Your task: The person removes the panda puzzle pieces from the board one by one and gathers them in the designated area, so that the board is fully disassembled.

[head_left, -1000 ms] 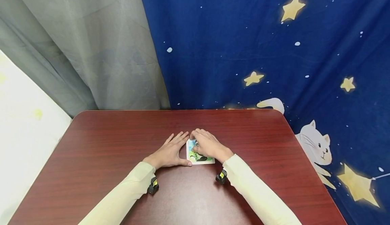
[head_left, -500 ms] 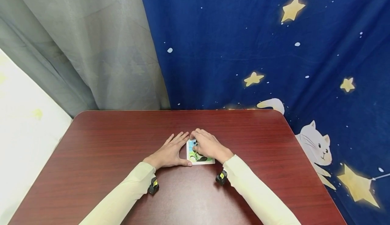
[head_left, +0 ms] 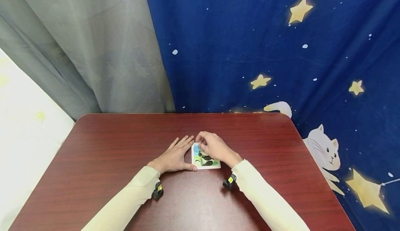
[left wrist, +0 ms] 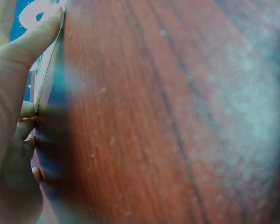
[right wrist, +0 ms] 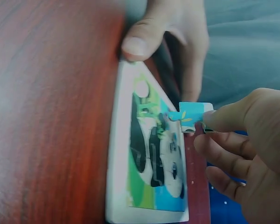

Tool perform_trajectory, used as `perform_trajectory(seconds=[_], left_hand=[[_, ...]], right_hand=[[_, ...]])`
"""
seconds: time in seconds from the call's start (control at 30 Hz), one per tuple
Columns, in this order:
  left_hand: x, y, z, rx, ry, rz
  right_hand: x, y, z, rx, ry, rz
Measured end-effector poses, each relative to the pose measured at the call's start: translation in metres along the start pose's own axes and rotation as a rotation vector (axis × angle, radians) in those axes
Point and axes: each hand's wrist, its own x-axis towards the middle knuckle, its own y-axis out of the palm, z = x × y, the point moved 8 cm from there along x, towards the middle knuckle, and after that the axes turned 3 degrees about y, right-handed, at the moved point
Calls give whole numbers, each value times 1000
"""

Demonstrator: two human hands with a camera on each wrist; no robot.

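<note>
A small jigsaw puzzle with a panda picture lies on the table in a white-rimmed tray (head_left: 208,167). My left hand (head_left: 175,158) rests with spread fingers along the tray's left side. Its thumb touches the near-left corner, and the fingertips reach the far-left one. Above the tray's far part, my right hand (head_left: 216,148) pinches a blue jigsaw piece (right wrist: 192,113) between thumb and fingers. In the right wrist view the piece is lifted over the tray's edge, tilted. My right hand covers part of the picture in the head view.
The reddish-brown wooden table (head_left: 118,140) extends around both hands. Beyond its far edge hang a grey curtain (head_left: 125,50) and a blue curtain (head_left: 225,50) with stars and a white cat. A white surface (head_left: 28,130) stands at the left.
My right hand has risen slightly, lifting a jigsaw piece from the far-left part of the picture. The left hand and the tray have stayed in place.
</note>
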Motion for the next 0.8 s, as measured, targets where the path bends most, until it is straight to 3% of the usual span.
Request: perform_trajectory(seconds=[0.17, 0.8], left_hand=[[1, 2, 2, 7, -11, 8], [2, 1, -3, 33, 4, 4]], right_hand=[[-1, -14, -7, 75, 34, -9], [-22, -65, -67, 31, 167, 1]])
